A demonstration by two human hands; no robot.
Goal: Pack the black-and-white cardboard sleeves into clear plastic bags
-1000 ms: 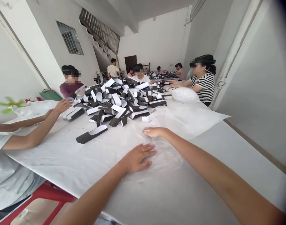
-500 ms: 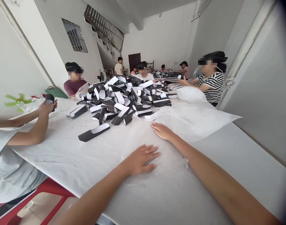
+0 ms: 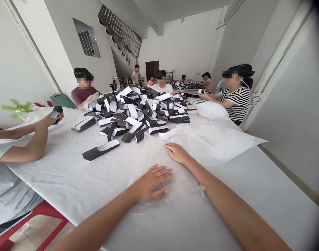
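Note:
My left hand lies flat with its fingers spread on a sheet of clear plastic film, which covers part of the white table cover. My right hand rests palm down on the same film, farther forward. Neither hand holds anything. Just ahead of them rises a large heap of folded black-and-white card pieces. A single card piece lies apart, left of my hands.
A co-worker's hand at my left holds a small black piece. A white plastic bag lies at the far right of the table. Several people sit along the tables, and a red stool stands below the left edge.
The view has shifted slightly, and my hands have stayed flat on the film. The co-worker at my left now holds a small black piece up in one hand.

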